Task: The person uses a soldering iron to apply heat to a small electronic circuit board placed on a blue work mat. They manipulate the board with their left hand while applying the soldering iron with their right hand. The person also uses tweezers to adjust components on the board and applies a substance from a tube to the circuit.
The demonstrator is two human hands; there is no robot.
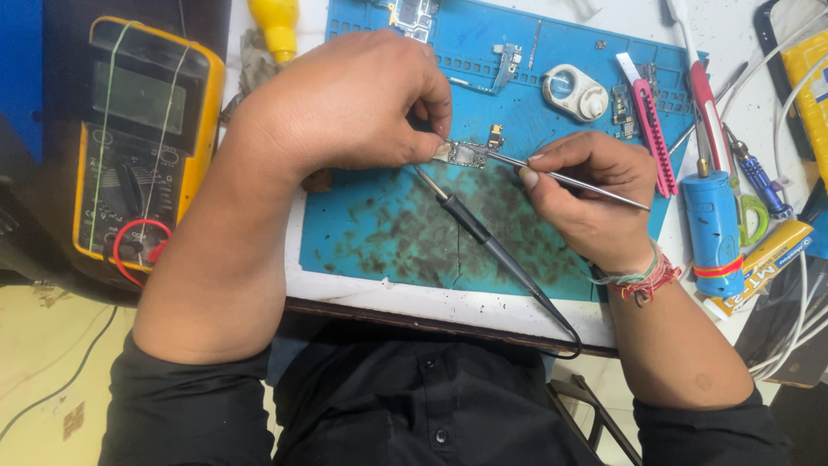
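Observation:
My left hand (354, 103) pinches a small circuit board (466, 155) over the stained blue work mat (388, 233). A black soldering iron (479, 233) runs from under this hand toward the table's near edge, its cable going over the edge. My right hand (586, 198) grips thin metal tweezers (569, 179), whose tips touch the board's right end. A thread band sits on my right wrist.
A yellow multimeter (147, 138) lies at the left. On the mat's far side are small phone parts, a round white holder (573, 91) and a pink knife (651, 121). At the right stand a blue cylinder tool (714, 224), a screwdriver (759, 177) and white cables (798, 336).

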